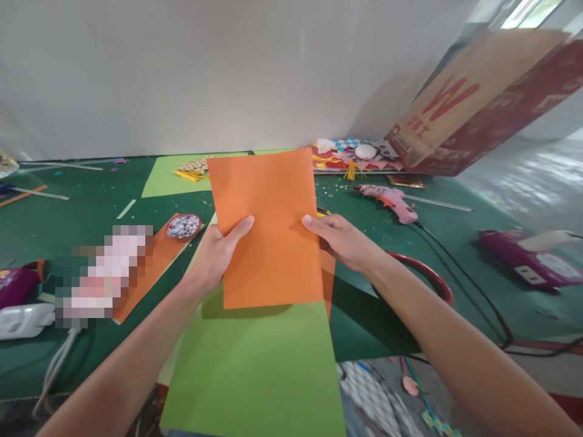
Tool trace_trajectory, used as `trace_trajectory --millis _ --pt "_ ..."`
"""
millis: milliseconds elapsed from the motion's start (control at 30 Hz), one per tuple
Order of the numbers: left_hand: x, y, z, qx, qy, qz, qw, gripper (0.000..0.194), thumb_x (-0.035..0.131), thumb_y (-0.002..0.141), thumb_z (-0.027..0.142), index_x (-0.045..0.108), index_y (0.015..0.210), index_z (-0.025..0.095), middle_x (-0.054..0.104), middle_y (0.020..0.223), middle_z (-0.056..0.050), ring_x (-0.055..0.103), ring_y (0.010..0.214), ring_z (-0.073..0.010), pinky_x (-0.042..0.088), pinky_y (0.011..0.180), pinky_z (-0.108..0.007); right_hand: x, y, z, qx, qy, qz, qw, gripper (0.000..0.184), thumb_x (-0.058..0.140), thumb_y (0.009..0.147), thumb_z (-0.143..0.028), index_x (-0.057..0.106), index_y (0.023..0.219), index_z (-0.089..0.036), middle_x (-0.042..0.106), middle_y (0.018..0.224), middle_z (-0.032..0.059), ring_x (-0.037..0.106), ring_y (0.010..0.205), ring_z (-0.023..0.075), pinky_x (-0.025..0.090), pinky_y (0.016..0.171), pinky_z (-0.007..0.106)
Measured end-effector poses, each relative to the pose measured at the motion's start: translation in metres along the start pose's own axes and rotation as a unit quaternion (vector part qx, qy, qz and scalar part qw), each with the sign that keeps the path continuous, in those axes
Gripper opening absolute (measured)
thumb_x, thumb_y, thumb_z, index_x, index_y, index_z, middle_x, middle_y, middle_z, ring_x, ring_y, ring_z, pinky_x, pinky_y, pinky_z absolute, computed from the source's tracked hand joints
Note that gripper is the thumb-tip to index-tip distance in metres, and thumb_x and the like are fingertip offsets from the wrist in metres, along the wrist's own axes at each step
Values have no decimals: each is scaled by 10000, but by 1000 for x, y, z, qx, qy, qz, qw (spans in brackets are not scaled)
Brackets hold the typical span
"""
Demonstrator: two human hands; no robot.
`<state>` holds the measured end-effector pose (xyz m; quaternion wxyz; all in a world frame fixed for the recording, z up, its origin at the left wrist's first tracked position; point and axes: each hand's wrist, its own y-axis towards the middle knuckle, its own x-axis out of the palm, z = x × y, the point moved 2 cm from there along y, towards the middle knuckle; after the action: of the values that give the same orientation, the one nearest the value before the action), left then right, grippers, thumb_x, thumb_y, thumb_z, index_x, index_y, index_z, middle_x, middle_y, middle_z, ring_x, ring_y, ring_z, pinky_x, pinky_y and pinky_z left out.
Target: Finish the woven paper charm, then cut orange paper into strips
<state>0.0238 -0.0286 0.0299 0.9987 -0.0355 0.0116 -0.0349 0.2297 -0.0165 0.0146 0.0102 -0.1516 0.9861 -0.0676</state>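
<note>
An orange sheet of paper (266, 224) is held up above the table, one hand on each side edge. My left hand (218, 252) pinches its left edge, thumb on the front. My right hand (344, 240) grips the right edge, thumb lying across the front. Under the orange sheet lies a light green sheet (255, 370) reaching to the near table edge, and a second orange sheet peeks out at its right side (328, 273).
The dark green table (91, 206) carries a pink glue gun (392, 202) with black cable, a purple power strip (528, 258), a round tin of googly eyes (183, 226), another green sheet (177, 176), paper scraps (350, 155) and a tilted cardboard box (478, 103). A red ring (428, 276) lies behind my right wrist.
</note>
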Motion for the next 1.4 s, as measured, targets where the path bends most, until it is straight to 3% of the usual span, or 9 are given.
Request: trace_trajectory --millis 100,333,567,767,867,1033,1200,1400 --pt "1 0 0 3 -52 -31 998 388 683 720 495 685 967 196 726 983 -92 677 925 -311 569 701 -361 -1 0 0 -8 -15 12 1000 448 652 668 -644 671 612 -200 699 717 39 649 723 200 486 755 367" --pt "-1 1 0 -4 -64 -9 998 427 695 707 484 684 1012 185 734 947 -90 677 934 -317 572 718 -372 0 -2 -3 -15 -45 -2 999 449 627 671 -669 669 605 -227 673 667 40 633 795 233 479 738 380" --pt "-1 2 3 7 -75 3 997 404 693 727 440 672 1041 186 729 982 -88 665 977 -308 577 710 -354 1 -3 -4 -11 -60 -7 998 465 612 682 -679 652 569 -230 647 614 50 624 740 239 473 703 383" --pt "-3 4 4 2 -63 24 998 403 705 723 424 669 1032 167 728 985 -94 671 956 -311 578 674 -348 1 -4 -7 -26 -101 -3 995 501 583 697 -692 602 512 -227 573 499 14 545 534 165 440 588 336" --pt "-4 4 4 1 -70 35 997 437 704 721 422 659 1076 172 727 990 -95 672 955 -315 579 705 -371 3 -5 -9 -24 -133 -30 990 558 533 729 -701 541 458 -213 519 451 -1 472 445 120 389 526 304" --pt "-4 3 6 -1 -85 38 996 458 706 717 429 656 1097 178 726 1003 -96 668 970 -315 577 751 -389 7 -7 -14 -54 -148 -46 986 566 545 712 -699 482 431 -211 482 454 -17 459 435 109 376 506 289" --pt "-5 4 6 10 -79 60 995 455 710 712 420 649 1091 175 719 1027 -103 647 1022 -323 569 785 -397 8 -7 -15 -38 -166 -63 983 590 516 699 -737 498 442 -206 496 448 -10 464 445 110 358 496 280" --pt "-4 5 5 12 -100 65 993 386 718 714 391 663 1039 189 713 1053 -83 636 1047 -311 566 813 -396 5 -6 -15 -69 -193 -10 979 637 519 667 -766 330 389 -225 292 396 -57 293 380 72 237 442 262"
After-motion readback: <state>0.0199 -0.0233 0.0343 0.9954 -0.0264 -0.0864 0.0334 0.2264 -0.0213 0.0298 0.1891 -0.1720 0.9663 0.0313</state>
